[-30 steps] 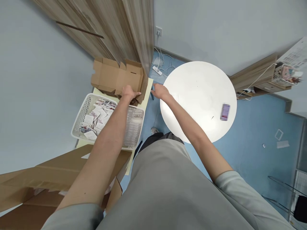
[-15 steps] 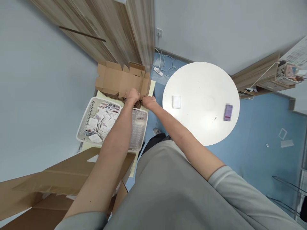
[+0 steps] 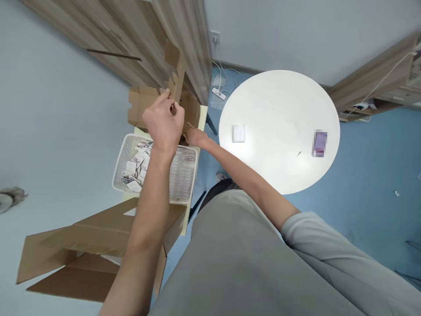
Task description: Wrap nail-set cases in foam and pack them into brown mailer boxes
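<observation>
My left hand is raised over the narrow table, its fingers closed on a flattened cardboard box that stands tilted up on edge. My right hand is lower, at the near edge of more flattened cardboard, with its fingers bent against it; the fingertips are partly hidden. Another brown cardboard flap lies behind my left hand. Just below the hands is a white basket of small printed packets, partly covered by my left forearm. Beside it, clear plastic cases fill a second white basket.
A large open carton stands at lower left. The round white table to the right bears a small white square object and a blurred purple item. A wooden cabinet rises behind; a power strip lies on the floor.
My left hand has risen away from my right hand, lifting one flattened box up on edge. My right hand has stayed low by the cardboard. The view has shifted slightly.
</observation>
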Tool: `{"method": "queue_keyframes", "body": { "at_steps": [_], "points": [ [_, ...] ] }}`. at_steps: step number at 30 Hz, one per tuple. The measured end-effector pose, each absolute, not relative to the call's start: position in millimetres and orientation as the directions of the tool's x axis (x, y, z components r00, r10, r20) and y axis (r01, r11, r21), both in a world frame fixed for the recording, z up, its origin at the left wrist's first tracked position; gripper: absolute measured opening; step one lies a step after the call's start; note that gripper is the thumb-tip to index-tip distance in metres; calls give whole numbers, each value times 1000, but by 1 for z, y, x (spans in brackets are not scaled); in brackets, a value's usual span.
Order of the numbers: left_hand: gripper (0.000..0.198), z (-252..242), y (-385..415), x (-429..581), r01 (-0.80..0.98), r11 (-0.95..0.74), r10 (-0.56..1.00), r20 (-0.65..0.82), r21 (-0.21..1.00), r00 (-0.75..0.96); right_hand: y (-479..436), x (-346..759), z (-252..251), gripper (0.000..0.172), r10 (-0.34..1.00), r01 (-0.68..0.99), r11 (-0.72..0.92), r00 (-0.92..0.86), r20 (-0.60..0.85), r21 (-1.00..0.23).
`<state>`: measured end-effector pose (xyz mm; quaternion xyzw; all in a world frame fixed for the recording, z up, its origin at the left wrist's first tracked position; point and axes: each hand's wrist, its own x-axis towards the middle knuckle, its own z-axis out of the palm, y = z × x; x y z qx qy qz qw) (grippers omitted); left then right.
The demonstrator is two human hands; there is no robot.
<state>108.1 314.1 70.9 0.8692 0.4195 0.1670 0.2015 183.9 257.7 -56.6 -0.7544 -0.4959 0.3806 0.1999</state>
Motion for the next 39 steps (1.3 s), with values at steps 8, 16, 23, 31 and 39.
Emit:
{"method": "queue_keyframes", "body": {
  "at_steps": [8,16,23,31,39],
  "points": [
    [50,33,161,172,349,-717,513,118,604,850,-34,230,-16,66,830,419,-556,234,-506,-718],
    [59,-109,23,206,228,-793,37,-328,565,944,-193,284,-16,69,598,165,-781,475,-645,-603],
    [64,-146,-24,198,323,-846,28,-571,423,821,-213,339,-25,66,591,235,-789,544,-595,-568],
    [65,-155,-30,197,464,-772,155,-581,433,799,-160,415,-108,81,423,187,-902,563,-710,-389],
    [64,-154,-45,204,563,-708,250,-595,426,764,-125,422,-163,72,469,262,-875,667,-579,-407]
  ]
}}
